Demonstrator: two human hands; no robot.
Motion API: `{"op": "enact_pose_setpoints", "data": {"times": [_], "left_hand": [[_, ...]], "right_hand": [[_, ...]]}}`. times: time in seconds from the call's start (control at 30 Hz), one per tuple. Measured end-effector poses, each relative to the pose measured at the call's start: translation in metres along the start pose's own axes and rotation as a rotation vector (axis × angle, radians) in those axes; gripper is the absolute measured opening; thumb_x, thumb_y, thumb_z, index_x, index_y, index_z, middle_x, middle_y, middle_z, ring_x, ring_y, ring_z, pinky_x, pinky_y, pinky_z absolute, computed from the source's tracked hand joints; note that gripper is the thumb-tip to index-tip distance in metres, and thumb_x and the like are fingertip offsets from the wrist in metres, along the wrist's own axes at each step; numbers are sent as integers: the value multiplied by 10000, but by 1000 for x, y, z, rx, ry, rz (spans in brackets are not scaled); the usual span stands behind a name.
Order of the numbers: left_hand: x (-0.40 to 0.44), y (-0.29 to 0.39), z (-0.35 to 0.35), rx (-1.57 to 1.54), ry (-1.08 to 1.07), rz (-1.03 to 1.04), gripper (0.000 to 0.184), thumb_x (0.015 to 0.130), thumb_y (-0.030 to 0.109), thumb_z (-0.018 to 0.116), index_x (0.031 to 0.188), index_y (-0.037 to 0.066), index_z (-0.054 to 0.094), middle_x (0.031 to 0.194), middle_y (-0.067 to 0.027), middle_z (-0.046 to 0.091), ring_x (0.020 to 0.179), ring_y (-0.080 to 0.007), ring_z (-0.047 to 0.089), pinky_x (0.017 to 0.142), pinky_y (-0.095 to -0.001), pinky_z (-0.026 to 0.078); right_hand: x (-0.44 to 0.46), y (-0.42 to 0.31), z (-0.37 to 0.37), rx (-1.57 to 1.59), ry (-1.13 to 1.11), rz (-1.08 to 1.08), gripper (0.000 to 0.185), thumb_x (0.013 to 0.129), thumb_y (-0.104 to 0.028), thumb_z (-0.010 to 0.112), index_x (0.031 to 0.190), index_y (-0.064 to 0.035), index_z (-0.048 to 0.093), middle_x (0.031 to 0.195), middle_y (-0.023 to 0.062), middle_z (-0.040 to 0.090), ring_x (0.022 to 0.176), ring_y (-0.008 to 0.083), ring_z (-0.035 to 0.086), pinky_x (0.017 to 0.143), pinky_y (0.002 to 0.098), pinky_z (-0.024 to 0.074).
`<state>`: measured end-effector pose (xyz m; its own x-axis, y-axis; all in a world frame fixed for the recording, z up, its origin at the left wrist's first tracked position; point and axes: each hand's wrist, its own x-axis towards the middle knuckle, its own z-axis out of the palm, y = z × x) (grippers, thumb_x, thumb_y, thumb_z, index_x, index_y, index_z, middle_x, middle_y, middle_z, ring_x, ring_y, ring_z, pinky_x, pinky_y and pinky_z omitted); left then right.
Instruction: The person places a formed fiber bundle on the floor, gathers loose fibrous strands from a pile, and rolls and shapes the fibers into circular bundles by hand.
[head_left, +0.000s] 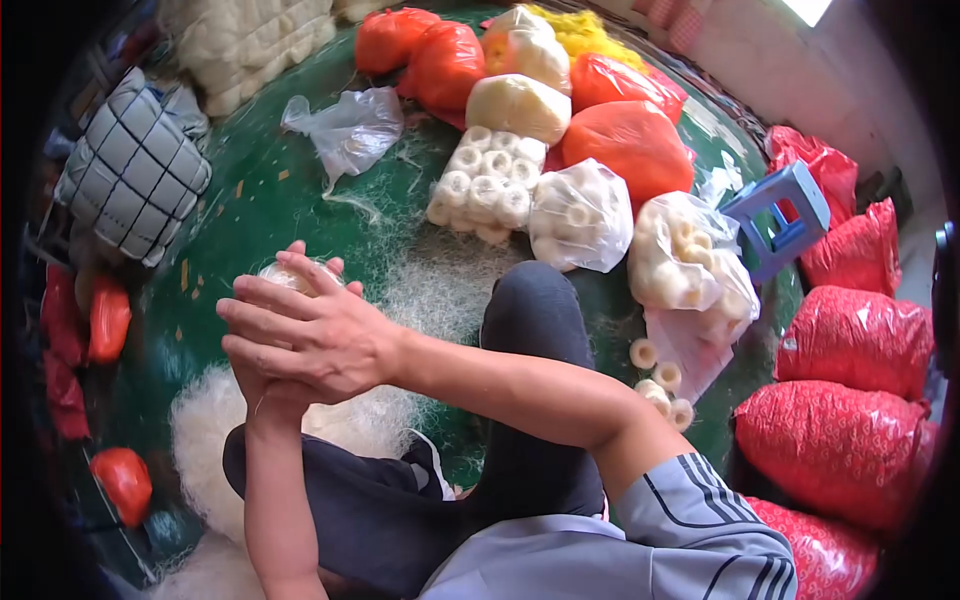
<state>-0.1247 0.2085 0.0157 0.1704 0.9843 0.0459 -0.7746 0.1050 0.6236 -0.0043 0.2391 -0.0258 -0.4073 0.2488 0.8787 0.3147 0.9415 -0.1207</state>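
- Head view: wad (285, 273) was between the two hands, above the floor (240, 215), left of the bent knee. Pale, off-white, fine glossy strands; the bit that showed looked rounded on top. Fingers covered the rest, so full shape couldn't be told.
- Right hand (325, 335): on top, laid across the left, fingers lightly bent and a little spread, pressing the wad.
- Left hand (268, 385): underneath, mostly hidden, cupped on the wad; fingertips poked up past its far side.
- Fibre pile (200, 430): same pale colour, loose and fluffy, on the green floor below the hands, partly behind the forearm and leg. Thin strands were strewn further out, towards the bags.
- Rings: pale, thick, donut-like. One clear bag (487, 185) had them packed in rows; a second (580, 215) was just beside it, rounder. A third (680, 250) stood near the stool (778, 218), blue. Loose rings (660, 382) lay next to that one.
- Orange bags (628, 150) sat behind the rings, yellow fibre (590, 38) at the back.
- Print: red sacks (840, 450) on the right carried a repeated pale pattern, too small to read. Sleeve (700, 505): grey, dark stripes.
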Motion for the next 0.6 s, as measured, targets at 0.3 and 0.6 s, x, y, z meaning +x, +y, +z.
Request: {"op": "enact_pose_setpoints", "data": {"times": [0.3,0.6], "left_hand": [[-51,-51,23,54,-38,115,658,1127,508,226,1642,98,261,1667,-92,326,1527,-297,336,1259,-499,251],[-108,-53,25,271,-75,131,629,1138,470,206,1649,105,241,1680,-117,293,1542,-304,305,1259,-519,236]], "right_hand": [[-3,-79,-41,77,39,635,684,947,-435,613,1517,-76,497,1626,255,366,1520,459,312,1233,581,216],[-52,-123,-86,43,-72,205,692,917,-529,663,1462,-111,578,1592,228,451,1466,443,431,1203,622,265]]}}
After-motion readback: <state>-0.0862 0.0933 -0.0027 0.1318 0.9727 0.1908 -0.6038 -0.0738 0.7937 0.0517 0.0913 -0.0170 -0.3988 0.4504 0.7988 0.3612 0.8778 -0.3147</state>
